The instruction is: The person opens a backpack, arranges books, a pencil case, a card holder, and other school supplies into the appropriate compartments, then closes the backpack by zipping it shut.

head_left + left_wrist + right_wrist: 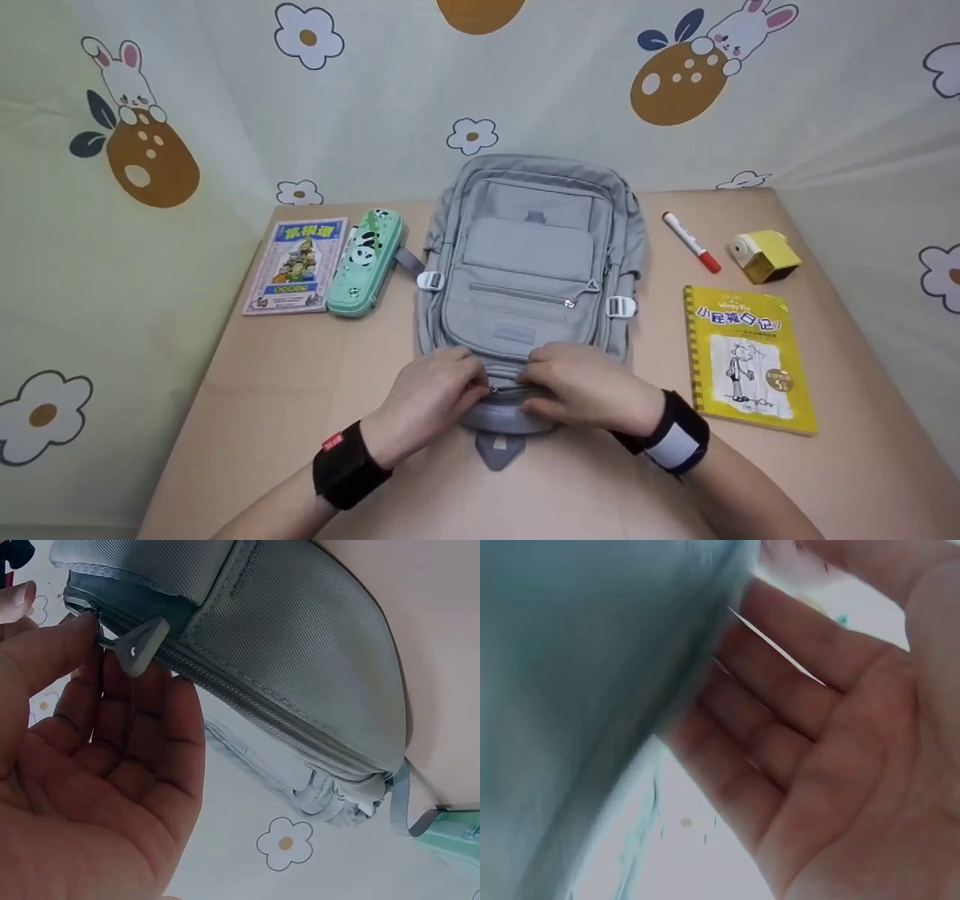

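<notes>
A grey backpack (525,255) lies front side up in the middle of the table, its top handle end toward me. My left hand (435,382) is at this near end. In the left wrist view its thumb and index finger pinch a zipper slider, and a triangular zipper pull (142,646) sticks out past the fingertips. Opposite it, my right hand (585,382) holds the bag's edge beside the zipper. The right wrist view shows its fingers (780,682) reaching behind the blurred grey fabric (592,690); the fingertips are hidden there.
Left of the backpack lie a green panda pencil case (367,262) and a pink-bordered book (300,266). To its right are a red-and-white marker (691,242), a yellow pencil sharpener (765,256) and a yellow book (750,360). A patterned cloth (390,97) hangs around the table (300,390).
</notes>
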